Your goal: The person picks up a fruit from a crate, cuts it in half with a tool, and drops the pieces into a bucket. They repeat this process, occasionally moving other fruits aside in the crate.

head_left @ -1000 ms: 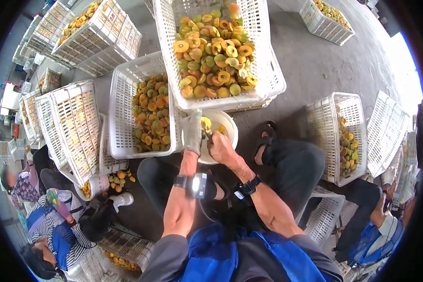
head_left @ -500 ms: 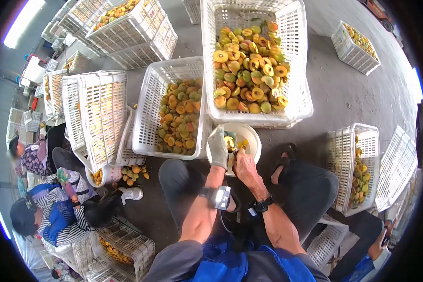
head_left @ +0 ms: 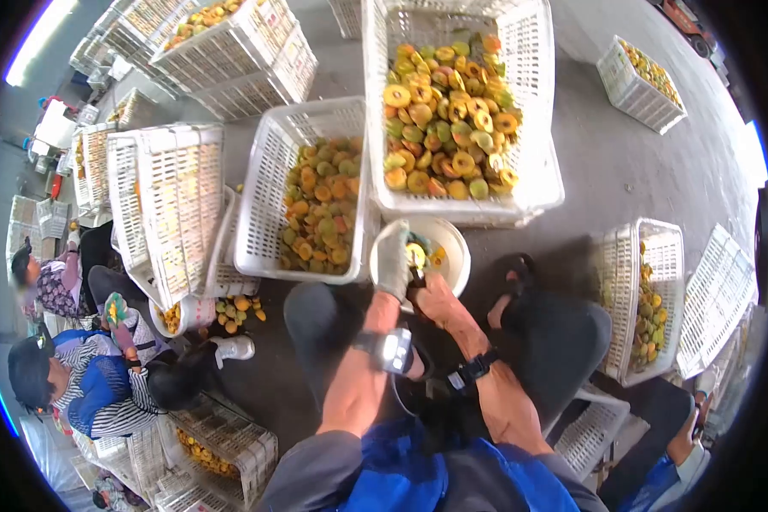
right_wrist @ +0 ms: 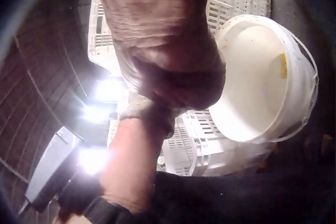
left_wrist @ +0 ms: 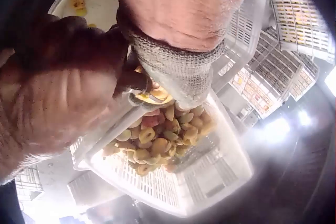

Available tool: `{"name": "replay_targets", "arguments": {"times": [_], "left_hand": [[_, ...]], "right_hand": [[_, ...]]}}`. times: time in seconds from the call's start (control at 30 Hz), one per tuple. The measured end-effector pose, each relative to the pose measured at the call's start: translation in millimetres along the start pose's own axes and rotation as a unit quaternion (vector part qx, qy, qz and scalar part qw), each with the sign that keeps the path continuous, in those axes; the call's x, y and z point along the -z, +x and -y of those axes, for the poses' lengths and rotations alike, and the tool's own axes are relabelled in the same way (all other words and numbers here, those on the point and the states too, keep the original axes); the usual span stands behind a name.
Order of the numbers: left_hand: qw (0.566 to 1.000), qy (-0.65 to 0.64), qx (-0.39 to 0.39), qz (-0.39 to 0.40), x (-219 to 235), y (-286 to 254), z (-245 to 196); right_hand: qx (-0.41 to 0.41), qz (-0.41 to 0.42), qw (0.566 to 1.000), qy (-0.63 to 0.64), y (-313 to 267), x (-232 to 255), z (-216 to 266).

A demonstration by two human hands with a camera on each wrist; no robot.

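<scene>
Over the white bucket [head_left: 452, 271], my left hand [head_left: 392, 263], in a grey knit glove, holds a yellow-fleshed peach [head_left: 416, 254]. My bare right hand [head_left: 438, 299] is curled round a small dark tool [head_left: 417, 278] that meets the peach from the near side. In the left wrist view, the cut peach [left_wrist: 156, 96] shows between the glove and the right fingers, with a curved metal edge against it. The right wrist view shows the back of the right hand [right_wrist: 168, 71], which hides the tool. Yellow scraps [right_wrist: 283, 66] lie in the bucket.
Just beyond the bucket stands a white crate [head_left: 544, 128] of pitted peach halves. Another crate [head_left: 252, 205] of peaches is left of it, and a third [head_left: 681, 290] stands by my right knee. Stacked crates [head_left: 175, 205] and seated people [head_left: 102, 384] are at left.
The head view has swung, so crates and bucket appear further right than a second ago. Both hands stay together over the bucket; the right hand has turned at the peach.
</scene>
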State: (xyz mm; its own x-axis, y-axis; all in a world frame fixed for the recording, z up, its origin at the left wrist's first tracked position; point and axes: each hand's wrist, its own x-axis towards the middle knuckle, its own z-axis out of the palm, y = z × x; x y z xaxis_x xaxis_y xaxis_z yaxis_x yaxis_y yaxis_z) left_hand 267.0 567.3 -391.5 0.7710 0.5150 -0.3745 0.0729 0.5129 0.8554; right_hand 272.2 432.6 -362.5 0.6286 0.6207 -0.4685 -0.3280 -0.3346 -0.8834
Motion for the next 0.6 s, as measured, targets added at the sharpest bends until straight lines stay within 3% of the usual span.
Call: {"name": "replay_targets", "arguments": {"times": [0.07, 0.17, 0.3, 0.33, 0.37, 0.47, 0.6], "left_hand": [[0.998, 0.016, 0.058, 0.015, -5.5, -15.9, -24.6], [0.996, 0.051, 0.061, 0.030, -4.3, -17.3, -28.0], [0.992, 0.056, 0.085, 0.071, -6.8, -22.3, -32.9], [0.991, 0.057, 0.091, 0.079, -7.2, -18.8, -34.7], [0.996, 0.038, 0.051, 0.056, 11.2, 6.6, -1.6], [0.993, 0.056, -0.084, -0.053, 11.4, 18.4, -23.5], [0.986, 0.076, -0.051, -0.137, 38.9, 27.0, -72.3]], "right_hand": [[-0.108, 0.118, 0.977, 0.139, -8.0, 8.2, 9.0], [-0.142, 0.233, 0.920, 0.282, -10.1, 13.3, 13.2], [-0.137, 0.268, 0.936, 0.185, -10.0, 21.7, 17.5], [-0.121, 0.248, 0.950, 0.147, -10.3, 22.9, 17.3], [-0.105, 0.229, 0.962, 0.108, -11.3, 23.1, 17.1], [-0.060, 0.129, 0.990, -0.010, -21.8, 24.3, 11.0], [-0.012, 0.045, 0.993, -0.110, -15.2, 27.9, -22.2]]}}
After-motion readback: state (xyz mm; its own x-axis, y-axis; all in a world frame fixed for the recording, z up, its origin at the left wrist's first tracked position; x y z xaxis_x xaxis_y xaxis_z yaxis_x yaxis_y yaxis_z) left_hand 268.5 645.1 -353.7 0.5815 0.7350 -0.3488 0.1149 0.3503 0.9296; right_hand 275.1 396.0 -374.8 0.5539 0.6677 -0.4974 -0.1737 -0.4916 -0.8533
